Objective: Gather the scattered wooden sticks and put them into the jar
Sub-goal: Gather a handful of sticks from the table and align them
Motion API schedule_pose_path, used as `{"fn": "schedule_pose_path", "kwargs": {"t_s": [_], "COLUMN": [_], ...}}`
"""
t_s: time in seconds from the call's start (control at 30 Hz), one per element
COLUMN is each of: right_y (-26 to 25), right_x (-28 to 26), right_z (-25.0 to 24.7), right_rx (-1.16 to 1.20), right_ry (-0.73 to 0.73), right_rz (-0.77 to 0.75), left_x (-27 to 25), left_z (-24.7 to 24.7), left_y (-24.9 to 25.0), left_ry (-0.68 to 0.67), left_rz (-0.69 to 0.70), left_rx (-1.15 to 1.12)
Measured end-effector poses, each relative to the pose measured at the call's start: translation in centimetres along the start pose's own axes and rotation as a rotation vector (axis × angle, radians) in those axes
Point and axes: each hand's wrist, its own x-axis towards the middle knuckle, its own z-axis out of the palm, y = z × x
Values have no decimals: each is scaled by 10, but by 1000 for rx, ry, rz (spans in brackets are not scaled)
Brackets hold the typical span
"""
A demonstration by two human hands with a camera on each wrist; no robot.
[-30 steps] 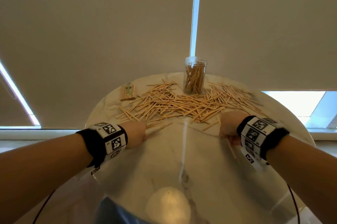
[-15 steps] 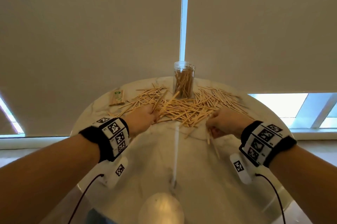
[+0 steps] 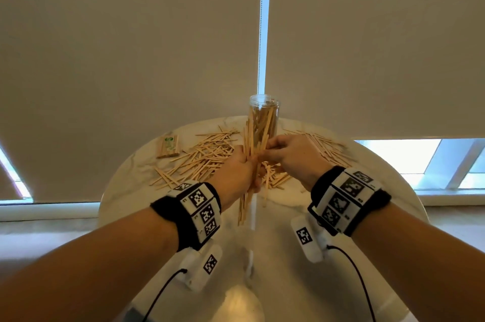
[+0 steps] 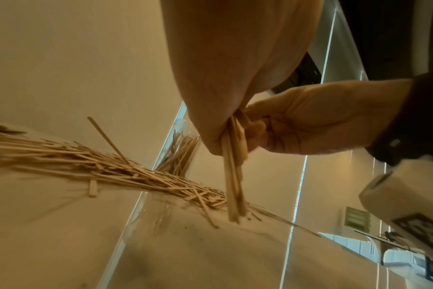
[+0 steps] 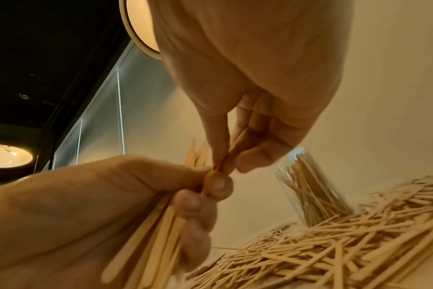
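Wooden sticks, bundle (image 3: pixel 248 161): flat, thin, pale; now lifted upright in front of the jar (image 3: pixel 263 117), where 0.5 s ago both hands lay fisted on the table. Left hand (image 3: pixel 237 172) curled round the bundle; right hand (image 3: pixel 290 155) pinching its sticks between thumb and fingertips.
Loose sticks (image 3: pixel 207 156): strewn left and right of the jar.
Jar: clear cylinder, part-filled, upright on the round marbled table (image 3: pixel 288 282).
Packet (image 3: pixel 168 147): left of the jar; label unreadable.

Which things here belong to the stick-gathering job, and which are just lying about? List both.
Job:
- bundle of sticks, gripped by left hand, pinched by right hand
- scattered sticks on the table
- jar, partly filled

Lying about:
- small packet
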Motion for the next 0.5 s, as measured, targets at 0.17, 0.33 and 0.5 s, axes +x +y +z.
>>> {"fn": "schedule_pose_path", "kwargs": {"t_s": [0.17,0.33,0.5], "right_y": [-13,-30,-28], "right_x": [5,18,17], "right_z": [-5,-12,-5], "right_rx": [42,16,-169], "right_ry": [-52,46,-54], "right_rz": [49,-37,-45], "left_x": [-3,-8,-11], "left_z": [0,5,11], "left_y": [-4,-3,-5], "left_ry": [-65,-76,-111], "left_rz": [-36,-102,-41], "left_rx": [44,129,260]}}
